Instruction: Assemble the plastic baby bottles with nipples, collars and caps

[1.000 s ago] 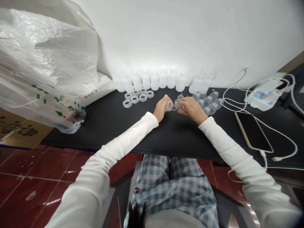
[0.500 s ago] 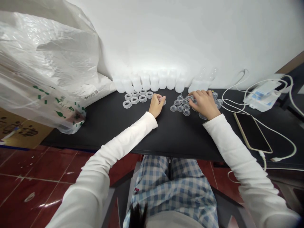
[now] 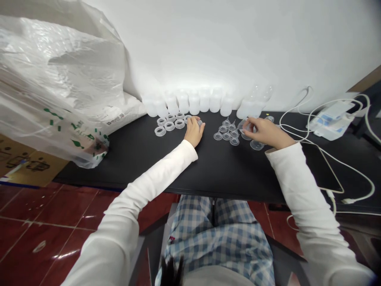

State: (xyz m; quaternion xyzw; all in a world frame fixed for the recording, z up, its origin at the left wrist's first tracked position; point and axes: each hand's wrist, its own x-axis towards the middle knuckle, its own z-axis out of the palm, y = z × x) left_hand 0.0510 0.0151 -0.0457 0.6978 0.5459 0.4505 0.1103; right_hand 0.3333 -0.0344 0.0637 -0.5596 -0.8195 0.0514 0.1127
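My left hand (image 3: 194, 132) is closed around a small translucent piece (image 3: 200, 123), mostly hidden by the fingers, just right of the screw rings. Several white screw rings (image 3: 169, 126) lie in rows at its left. My right hand (image 3: 262, 131) reaches in from the right, thumb and fingers pinched at a clear plastic cover (image 3: 241, 124). Other clear covers (image 3: 256, 145) lie beneath and beside this hand. Between my hands is a cluster of clear silicone nipples (image 3: 226, 136), teats pointing up. White bottles (image 3: 194, 104) stand in a row along the wall.
Two bottles with clear domed tops (image 3: 255, 95) stand at the row's right end. White cables (image 3: 324, 153), a phone (image 3: 323, 167) and a white power adapter (image 3: 331, 121) lie at right. Plastic bags (image 3: 74, 79) and a cardboard box (image 3: 32, 163) fill the left side.
My right hand has shifted right and turned, its fingers now pinched at a clear cover instead of spread over the parts. My left hand has moved slightly left, with its fingers higher.
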